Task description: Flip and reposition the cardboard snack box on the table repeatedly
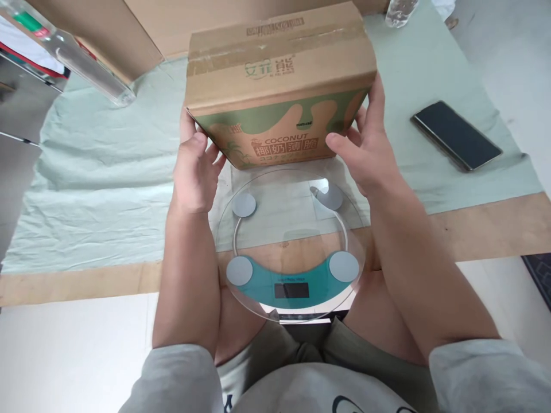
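Cardboard box (279, 80) front and centre, brown with a green printed band and the word COCONUT on the near face, tape strip running across the top. Held up just past the far edge of a round glass scale (289, 244), near bottom edge right above the scale's rim; can't tell whether touching it or just hovering.

Left hand (194, 169) wrapped on the box's near left corner, fingers curled round underneath, thumb up against the side. Right hand (368, 143) spread wide on the right end, fingers pressed flat up the side wall, thumb reaching across the front face. So both gripping the box, one at each end.

Scale clear with four grey round pads, teal curved panel and a dark blank display on the near side. Sitting between the knees, partly on a pale green cloth (94, 183) laid over flat cardboard.

Off to the right on the cloth, a black phone (456, 135), well apart from the box. Top left, a clear plastic bottle (73, 54) lying tilted. Another clear bottle (399, 11) at the top edge, mostly cut off.
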`<state>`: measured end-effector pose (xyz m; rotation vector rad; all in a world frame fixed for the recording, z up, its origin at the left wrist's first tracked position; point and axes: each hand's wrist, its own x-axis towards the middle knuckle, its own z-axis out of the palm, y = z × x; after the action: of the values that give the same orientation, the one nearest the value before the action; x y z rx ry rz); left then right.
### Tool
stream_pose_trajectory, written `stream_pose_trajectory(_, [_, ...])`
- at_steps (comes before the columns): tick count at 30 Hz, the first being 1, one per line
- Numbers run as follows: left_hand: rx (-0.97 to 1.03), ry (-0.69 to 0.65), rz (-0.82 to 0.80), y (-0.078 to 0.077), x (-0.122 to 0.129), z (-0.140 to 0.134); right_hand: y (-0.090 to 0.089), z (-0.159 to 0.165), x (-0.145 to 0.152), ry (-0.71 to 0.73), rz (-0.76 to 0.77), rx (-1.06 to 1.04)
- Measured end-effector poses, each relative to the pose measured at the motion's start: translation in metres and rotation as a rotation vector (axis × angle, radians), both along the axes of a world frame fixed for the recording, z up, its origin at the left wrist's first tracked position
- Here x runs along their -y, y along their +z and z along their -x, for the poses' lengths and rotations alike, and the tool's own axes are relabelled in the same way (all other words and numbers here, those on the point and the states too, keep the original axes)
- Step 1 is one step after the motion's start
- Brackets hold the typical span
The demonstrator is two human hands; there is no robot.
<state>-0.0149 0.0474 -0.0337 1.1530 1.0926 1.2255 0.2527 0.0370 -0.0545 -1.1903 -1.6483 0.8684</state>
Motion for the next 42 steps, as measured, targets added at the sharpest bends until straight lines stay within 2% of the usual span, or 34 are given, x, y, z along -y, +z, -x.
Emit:
stream_pose_trajectory(3, [-0.033,0.033,0.036,-0.004,-0.007,0.007,-0.001,-0.001,-0.002,0.021,-0.004,-0.146])
stream_pose_trajectory(8, [-0.057,0.034,0.062,-0.008,-0.016,0.015,-0.001,-0.002,-0.005,0.006,0.001,-0.175])
stream_pose_trajectory(16, [-0.059,0.084,0.114,-0.019,-0.025,0.005,0.005,0.001,-0.008,0.027,0.007,-0.219])
stream_pose_trajectory(28, [-0.116,0.030,0.086,-0.012,-0.019,0.004,-0.017,-0.001,-0.031,0.011,-0.006,-0.196])
stream_pose_trajectory(33, [-0.115,0.039,0.073,-0.009,-0.015,-0.002,-0.019,0.002,-0.035,-0.017,-0.006,-0.158])
stream_pose_trajectory(38, [-0.090,0.038,0.010,-0.011,-0.010,-0.004,-0.013,0.003,-0.025,0.015,0.036,-0.115])
stream_pose_trajectory(40, [-0.069,0.052,-0.018,-0.006,-0.006,-0.004,-0.004,0.003,-0.017,0.025,0.033,-0.113])
stream_pose_trajectory(42, [-0.058,0.058,-0.067,0.005,0.002,-0.004,0.012,0.004,-0.007,0.030,-0.018,-0.137])
